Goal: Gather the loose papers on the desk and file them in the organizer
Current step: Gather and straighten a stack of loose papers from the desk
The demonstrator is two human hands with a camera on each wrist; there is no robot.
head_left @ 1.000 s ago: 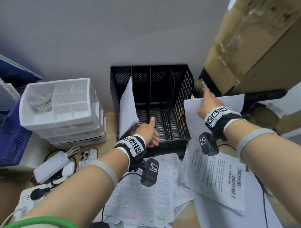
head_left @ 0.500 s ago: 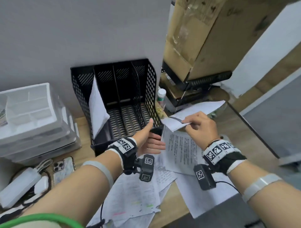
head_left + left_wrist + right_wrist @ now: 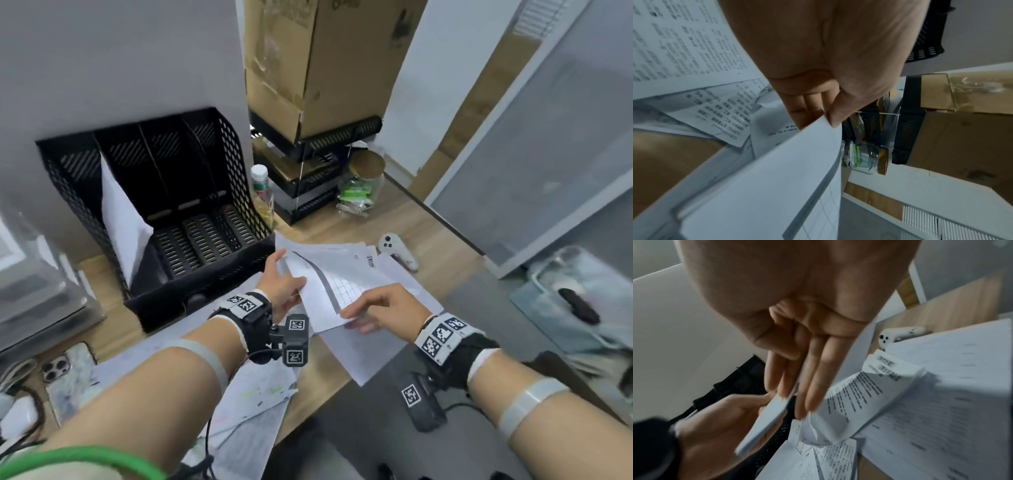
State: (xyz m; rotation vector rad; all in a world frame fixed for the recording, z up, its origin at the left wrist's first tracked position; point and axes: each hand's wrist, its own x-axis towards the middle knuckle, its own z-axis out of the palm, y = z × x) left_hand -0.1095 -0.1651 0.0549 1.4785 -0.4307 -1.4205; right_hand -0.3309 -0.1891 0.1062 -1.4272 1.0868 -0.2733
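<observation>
Holding both forearms over the bench (image 3: pixel 442 246), my left grip (image 3: pixel 284 291) and right grip (image 3: pixel 380 308) pinch one sheet (image 3: pixel 329 284); organizer (image 3: pixel 164 212) at ten o'clock.

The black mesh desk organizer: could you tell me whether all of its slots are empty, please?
No, the black mesh desk organizer already has a white sheet standing in its leftmost slot.

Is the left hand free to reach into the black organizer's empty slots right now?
Probably yes: the organizer stands just beyond the left hand, its open front unblocked, though the hand is pinching the sheet.
</observation>
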